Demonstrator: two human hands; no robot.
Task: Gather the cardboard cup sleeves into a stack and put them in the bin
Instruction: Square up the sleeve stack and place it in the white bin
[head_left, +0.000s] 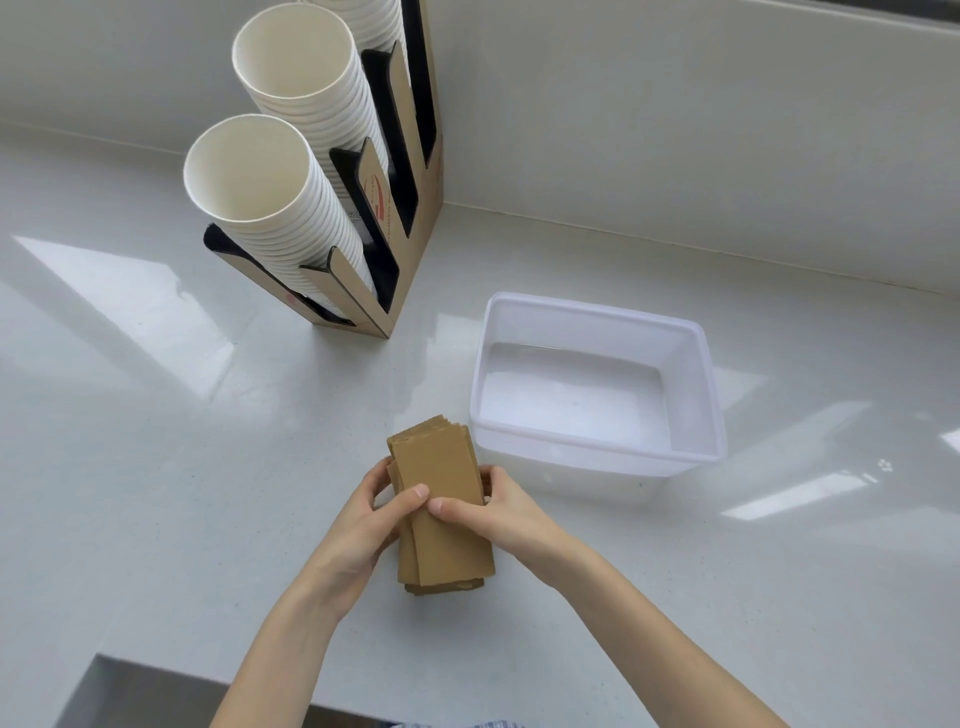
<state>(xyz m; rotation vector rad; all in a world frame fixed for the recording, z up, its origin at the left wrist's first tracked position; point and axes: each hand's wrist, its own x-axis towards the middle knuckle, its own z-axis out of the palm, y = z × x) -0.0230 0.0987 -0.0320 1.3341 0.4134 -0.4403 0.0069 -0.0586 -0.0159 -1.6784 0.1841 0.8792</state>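
A stack of brown cardboard cup sleeves is held between both hands just above the white counter, its edges slightly fanned and uneven. My left hand grips its left side with the thumb on top. My right hand grips the right side, thumb pressed on the top sleeve beside the left thumb. The translucent white plastic bin stands just to the right and behind the stack, with nothing inside it.
A cardboard cup dispenser holding two tall stacks of white paper cups stands at the back left. The counter meets a wall ledge behind. Its front edge drops off at the bottom left.
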